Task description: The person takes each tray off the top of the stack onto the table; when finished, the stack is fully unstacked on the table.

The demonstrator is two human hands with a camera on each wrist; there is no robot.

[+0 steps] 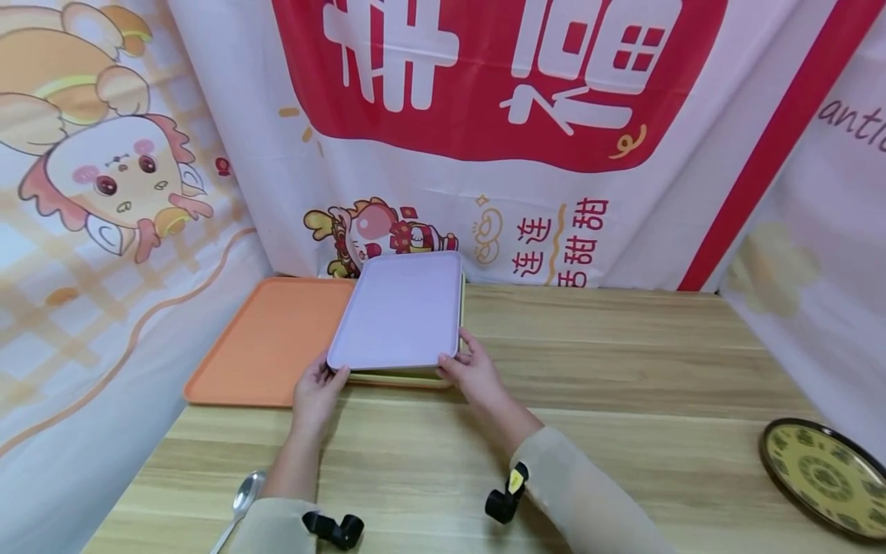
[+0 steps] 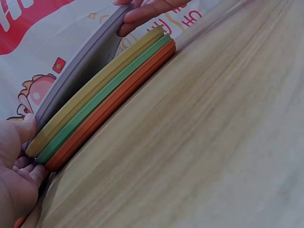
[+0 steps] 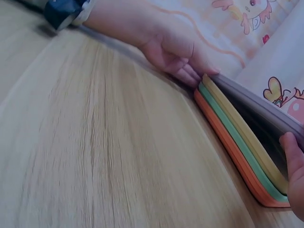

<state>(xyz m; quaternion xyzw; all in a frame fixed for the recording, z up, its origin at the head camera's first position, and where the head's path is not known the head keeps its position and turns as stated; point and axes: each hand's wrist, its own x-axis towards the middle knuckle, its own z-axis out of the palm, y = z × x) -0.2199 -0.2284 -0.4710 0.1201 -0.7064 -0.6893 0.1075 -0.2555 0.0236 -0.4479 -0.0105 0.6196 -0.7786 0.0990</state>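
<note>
A lavender tray (image 1: 401, 308) lies tilted over a stack of trays, its front right corner raised. Beneath it show the edges of a yellow tray (image 2: 99, 88), a green tray (image 2: 107, 97) and an orange tray (image 2: 114, 109). My left hand (image 1: 318, 396) grips the lavender tray at its front left corner, thumb at the rim and fingers low against the stack's corner. With thumb and fingers, my right hand (image 1: 477, 373) pinches the raised front right corner, and a dark gap (image 3: 254, 121) opens there above the yellow tray.
Left of the stack, another orange tray (image 1: 266, 338) lies flat on the wooden table (image 1: 623, 369). A metal spoon (image 1: 245, 496) rests near my left forearm. A yellow patterned plate with a dark rim (image 1: 827, 477) sits at the far right. Printed cloth (image 1: 484, 177) hangs behind the table.
</note>
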